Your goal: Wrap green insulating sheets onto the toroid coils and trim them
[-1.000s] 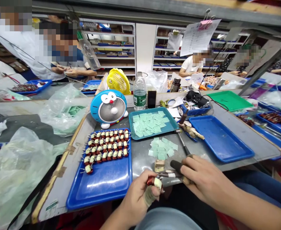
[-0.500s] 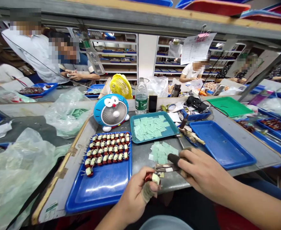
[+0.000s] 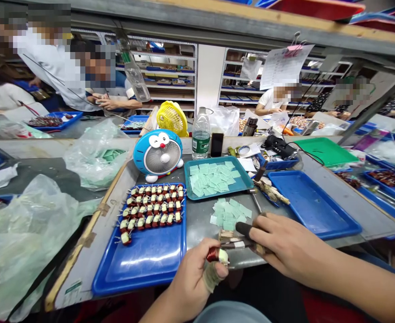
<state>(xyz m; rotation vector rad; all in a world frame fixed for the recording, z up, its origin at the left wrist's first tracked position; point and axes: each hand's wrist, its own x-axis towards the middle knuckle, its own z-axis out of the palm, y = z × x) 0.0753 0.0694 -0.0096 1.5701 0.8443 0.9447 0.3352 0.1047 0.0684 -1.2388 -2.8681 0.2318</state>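
Note:
A small wire-wound coil (image 3: 213, 254) with reddish-brown copper windings and a pale yellow top is pinched between the thumb and fingers of my left hand (image 3: 192, 273). That thumb wears a greenish wrap. My right hand (image 3: 278, 235), a black cover on one finger, is closed around a narrow dark tool with a white patch (image 3: 239, 244); its kind is unclear. Beyond my right hand lies a loose pile of pale green paper pieces (image 3: 229, 213). Left of my hands, a blue tray (image 3: 140, 269) holds rows of similar coils (image 3: 153, 208).
A teal tray (image 3: 190, 190) of green pieces stands behind the pile. At the back are a blue cartoon fan (image 3: 141, 154), a water bottle (image 3: 200, 139) and a phone (image 3: 217, 144). To the right lies another blue tray (image 3: 314, 202). Co-workers sit beyond the bench.
My left hand has moved slightly right with the coil, which is turned a little. The right hand keeps its hold almost in place. The whole view has shifted slightly.

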